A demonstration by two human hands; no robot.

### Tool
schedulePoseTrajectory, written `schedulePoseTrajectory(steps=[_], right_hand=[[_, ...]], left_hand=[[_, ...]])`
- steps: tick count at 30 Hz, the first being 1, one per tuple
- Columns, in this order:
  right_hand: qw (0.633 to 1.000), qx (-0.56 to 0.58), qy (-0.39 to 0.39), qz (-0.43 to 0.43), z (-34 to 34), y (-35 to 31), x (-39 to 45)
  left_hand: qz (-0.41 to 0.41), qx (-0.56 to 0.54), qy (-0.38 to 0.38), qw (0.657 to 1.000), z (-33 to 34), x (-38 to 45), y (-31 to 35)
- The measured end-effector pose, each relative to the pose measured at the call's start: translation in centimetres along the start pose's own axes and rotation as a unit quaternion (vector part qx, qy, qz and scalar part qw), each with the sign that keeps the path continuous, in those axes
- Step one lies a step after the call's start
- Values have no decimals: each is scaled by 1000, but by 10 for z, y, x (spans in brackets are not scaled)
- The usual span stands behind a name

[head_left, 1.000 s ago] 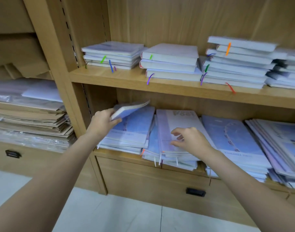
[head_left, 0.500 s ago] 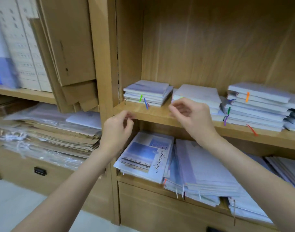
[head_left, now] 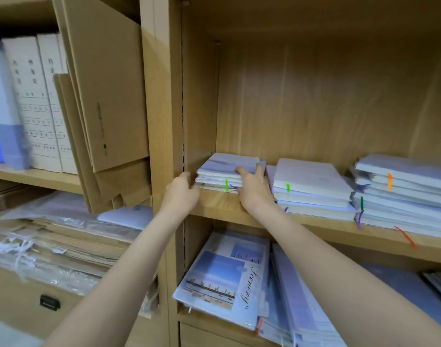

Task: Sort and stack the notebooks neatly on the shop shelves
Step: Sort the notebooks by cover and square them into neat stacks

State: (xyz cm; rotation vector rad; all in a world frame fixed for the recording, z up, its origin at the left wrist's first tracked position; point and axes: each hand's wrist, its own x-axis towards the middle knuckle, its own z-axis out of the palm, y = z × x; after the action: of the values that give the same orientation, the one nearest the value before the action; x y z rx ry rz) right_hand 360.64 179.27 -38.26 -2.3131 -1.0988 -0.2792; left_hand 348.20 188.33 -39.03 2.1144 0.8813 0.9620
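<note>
Wooden shop shelf [head_left: 214, 206] carries at its left end a small notebook stack [head_left: 227, 172], gripped at its sides by left hand [head_left: 182, 196] and right hand [head_left: 253, 190], while below, a cover [head_left: 229, 279] reads "Scenery"; white binders' [head_left: 36, 103] lettering is illegible.

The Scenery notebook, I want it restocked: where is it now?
In the head view, the Scenery notebook tops the leftmost pile on the lower shelf, beside the upright post, directly below both hands.
</note>
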Motion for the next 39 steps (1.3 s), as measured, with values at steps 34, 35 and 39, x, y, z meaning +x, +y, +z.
schedulePoseTrajectory(steps=[34, 35, 39], right_hand=[[970, 232, 62, 34, -27, 26, -49], [969, 236, 71, 34, -26, 26, -49], [963, 248, 95, 34, -24, 26, -51]], left_hand=[[52, -129, 6, 990, -9, -26, -5], [50, -130, 13, 990, -9, -25, -5], [34, -138, 55, 988, -6, -24, -9]])
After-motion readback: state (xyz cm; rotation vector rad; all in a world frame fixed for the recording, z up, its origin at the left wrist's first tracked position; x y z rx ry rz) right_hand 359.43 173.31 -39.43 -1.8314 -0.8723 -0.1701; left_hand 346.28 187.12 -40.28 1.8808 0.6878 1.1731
